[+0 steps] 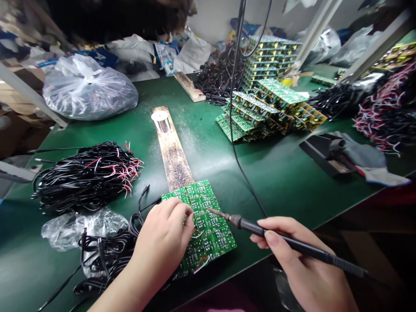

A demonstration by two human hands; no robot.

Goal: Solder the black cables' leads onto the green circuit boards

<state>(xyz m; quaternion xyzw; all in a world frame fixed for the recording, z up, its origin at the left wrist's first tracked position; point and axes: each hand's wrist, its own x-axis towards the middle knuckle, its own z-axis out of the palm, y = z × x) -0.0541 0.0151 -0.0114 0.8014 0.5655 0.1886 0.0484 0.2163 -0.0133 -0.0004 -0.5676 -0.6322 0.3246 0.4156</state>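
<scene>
A panel of green circuit boards (211, 225) lies at the near edge of the green table (279, 173), on the end of a scorched wooden strip (172, 151). My right hand (302, 260) is closed on a black soldering iron (292, 245), and its tip touches the panel near the middle. My left hand (165, 242) rests on the panel's left side with fingers curled and pinched. What they pinch is too small to make out, possibly a thin wire. A solder spool (161, 121) stands on the strip farther back.
Bundles of black cables with red and white ends (87, 173) lie at left, more cables (107, 255) beside my left wrist. Stacks of circuit boards (266, 108) stand at back right, a clear plastic bag (87, 89) at back left, wire heaps (386, 112) at right.
</scene>
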